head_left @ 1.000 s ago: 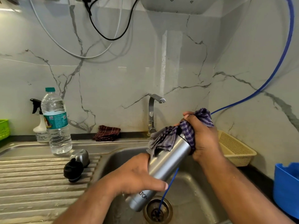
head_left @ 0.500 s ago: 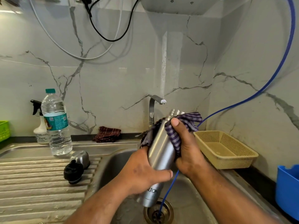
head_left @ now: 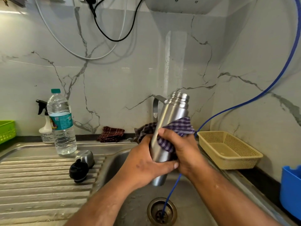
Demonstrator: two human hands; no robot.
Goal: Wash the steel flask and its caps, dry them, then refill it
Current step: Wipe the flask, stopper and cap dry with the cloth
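Steel flask (head_left: 172,115) stands near upright, mouth up; left hand (head_left: 144,165) grips its lower half, right hand (head_left: 184,152) clasps cloth (head_left: 180,126) round its middle.

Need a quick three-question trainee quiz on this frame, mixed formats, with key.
1. True or false: the steel flask has a cap screwed on.
2. The flask is held: A mouth down; B lying flat; C near upright, mouth up.
3. Fill in: the right hand presses a checked ____ against the flask, which the left hand grips.

Key:
1. False: the steel cap and black cap lie on the draining board.
2. C.
3. cloth.
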